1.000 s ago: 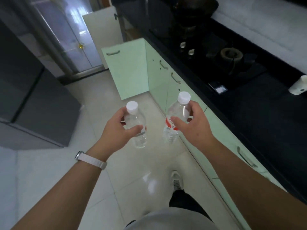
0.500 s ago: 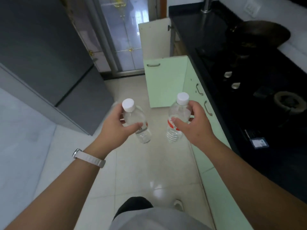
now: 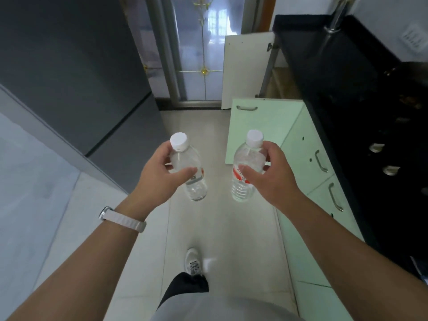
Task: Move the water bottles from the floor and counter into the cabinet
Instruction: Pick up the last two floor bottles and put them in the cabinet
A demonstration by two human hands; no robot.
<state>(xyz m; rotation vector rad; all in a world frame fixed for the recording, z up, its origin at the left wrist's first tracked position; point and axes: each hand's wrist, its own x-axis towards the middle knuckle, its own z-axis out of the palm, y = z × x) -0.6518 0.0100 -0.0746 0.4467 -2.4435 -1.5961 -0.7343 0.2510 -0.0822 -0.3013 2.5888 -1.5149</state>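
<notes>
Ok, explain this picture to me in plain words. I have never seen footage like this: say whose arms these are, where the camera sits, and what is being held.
There is no machine here. The camera is worn on a person's head and looks forward and down, so the two bare arms that reach in from the bottom are the wearer's own.

The left hand, the one with a pale wristband, grips a clear water bottle with a white cap. The right hand grips a second bottle of the same kind. Both are carried in the air, apart from each other.

Below is a pale tiled floor and one shoe. On the right runs a black counter over light green cabinets, with one green door standing open ahead. A dark grey fridge stands on the left.
</notes>
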